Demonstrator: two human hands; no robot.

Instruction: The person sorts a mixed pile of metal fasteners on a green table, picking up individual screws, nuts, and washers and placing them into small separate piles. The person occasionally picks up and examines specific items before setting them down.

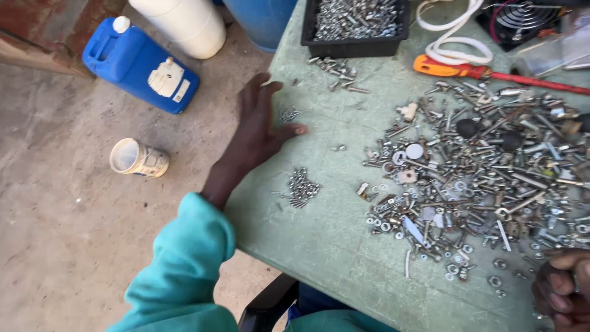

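Note:
My left hand (257, 126) lies flat near the left edge of the green table (332, 233), fingers spread, holding nothing. Its thumb points toward a tiny cluster of screws (289, 114). A small sorted heap of screws (301, 187) sits just below the hand. My right hand (562, 289) is at the lower right corner, fingers curled; whether it holds a small part I cannot tell. A wide pile of mixed screws, nuts and washers (485, 166) covers the table's right half, just above that hand.
A black tray of screws (355, 24) stands at the far edge, loose screws (338, 71) before it. An orange-handled screwdriver (479, 72), white cord (452, 37) and a fan (522, 18) lie far right. On the floor: blue jerrycan (141, 64), white container (181, 24), tipped tin (138, 158).

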